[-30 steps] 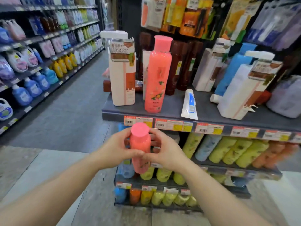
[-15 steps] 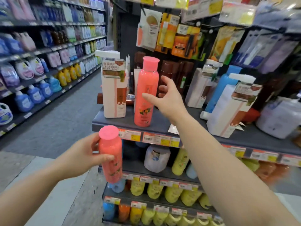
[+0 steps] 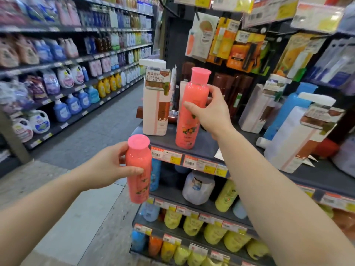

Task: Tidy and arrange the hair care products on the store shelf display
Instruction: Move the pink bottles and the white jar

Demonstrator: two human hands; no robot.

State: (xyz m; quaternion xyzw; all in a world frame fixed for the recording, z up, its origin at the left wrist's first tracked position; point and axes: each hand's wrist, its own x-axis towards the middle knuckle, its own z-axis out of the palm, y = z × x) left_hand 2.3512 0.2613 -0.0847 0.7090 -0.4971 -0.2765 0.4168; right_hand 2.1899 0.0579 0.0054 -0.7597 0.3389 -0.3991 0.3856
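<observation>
Right hand (image 3: 209, 110) wrapped the upright pink bottle (image 3: 192, 110) standing near the shelf (image 3: 199, 144) front, while the left hand (image 3: 115, 166) gripped its upright twin (image 3: 139, 169) lower, left, just off the shelf edge.

Two hands are seen, the left hand (image 3: 107, 166) and the right hand (image 3: 209, 110). Two coral-pink bottles with pink caps are counted: one held bottle (image 3: 138, 169) off the shelf and one standing bottle (image 3: 190, 110) on the top shelf (image 3: 203, 148). Three white pump bottles with brown labels are counted on that shelf: one at the left (image 3: 155, 100), one further back (image 3: 259, 108), one at the right (image 3: 299, 137). One blue bottle (image 3: 288, 110) is seen between the latter two. The rows of yellow bottles (image 3: 213, 233) below are too blurred to be counted.
</observation>
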